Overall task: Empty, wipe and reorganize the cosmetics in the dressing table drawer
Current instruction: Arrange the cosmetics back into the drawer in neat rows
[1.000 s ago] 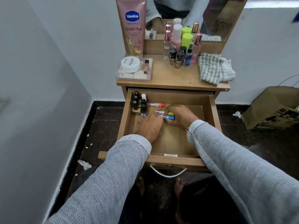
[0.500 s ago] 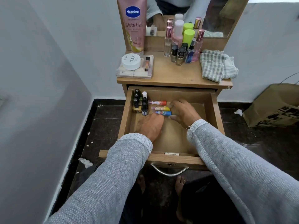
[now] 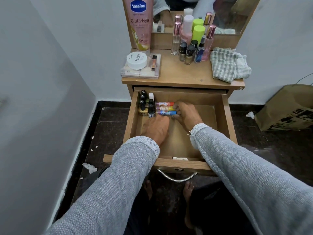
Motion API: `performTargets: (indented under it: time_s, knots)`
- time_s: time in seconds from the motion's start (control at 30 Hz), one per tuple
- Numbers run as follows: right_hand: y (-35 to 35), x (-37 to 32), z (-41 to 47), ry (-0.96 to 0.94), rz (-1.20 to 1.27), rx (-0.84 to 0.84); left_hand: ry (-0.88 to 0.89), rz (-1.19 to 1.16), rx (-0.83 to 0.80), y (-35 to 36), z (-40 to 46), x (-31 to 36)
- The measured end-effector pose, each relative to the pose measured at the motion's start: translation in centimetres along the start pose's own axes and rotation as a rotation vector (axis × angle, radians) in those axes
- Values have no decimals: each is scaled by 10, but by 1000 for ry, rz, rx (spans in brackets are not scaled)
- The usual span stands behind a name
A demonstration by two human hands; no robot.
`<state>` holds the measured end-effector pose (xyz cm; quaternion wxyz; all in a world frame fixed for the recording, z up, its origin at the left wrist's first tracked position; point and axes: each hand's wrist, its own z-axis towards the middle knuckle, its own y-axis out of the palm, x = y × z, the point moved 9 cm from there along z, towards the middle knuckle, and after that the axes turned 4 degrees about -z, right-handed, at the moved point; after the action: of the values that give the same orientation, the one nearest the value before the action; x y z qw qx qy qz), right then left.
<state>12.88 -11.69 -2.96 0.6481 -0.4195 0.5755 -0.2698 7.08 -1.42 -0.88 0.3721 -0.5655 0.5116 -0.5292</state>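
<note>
Pressing three lip balm tubes (image 3: 165,108) together in drawer (image 3: 225,119): right hand (image 3: 187,114) fingers curled on their cap ends, left hand (image 3: 156,127) flat, relaxed beside nail polish bottles (image 3: 146,104).

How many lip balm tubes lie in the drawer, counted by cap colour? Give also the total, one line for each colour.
Red cap lip balm tube: 1
Yellow cap lip balm tube: 1
Blue cap lip balm tube: 1
Total: 3, lying side by side in the drawer.
</note>
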Motion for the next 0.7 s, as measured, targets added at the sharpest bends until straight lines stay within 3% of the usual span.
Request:
performTargets:
  time_s: [0.37, 0.7]
  knots:
    - [-2, -4, -1, 53, 39, 55, -34, -53, -14, -3, -2, -1]
    - [-1, 8, -7, 191, 299, 72, -27, -65, -9, -6, -3, 0]
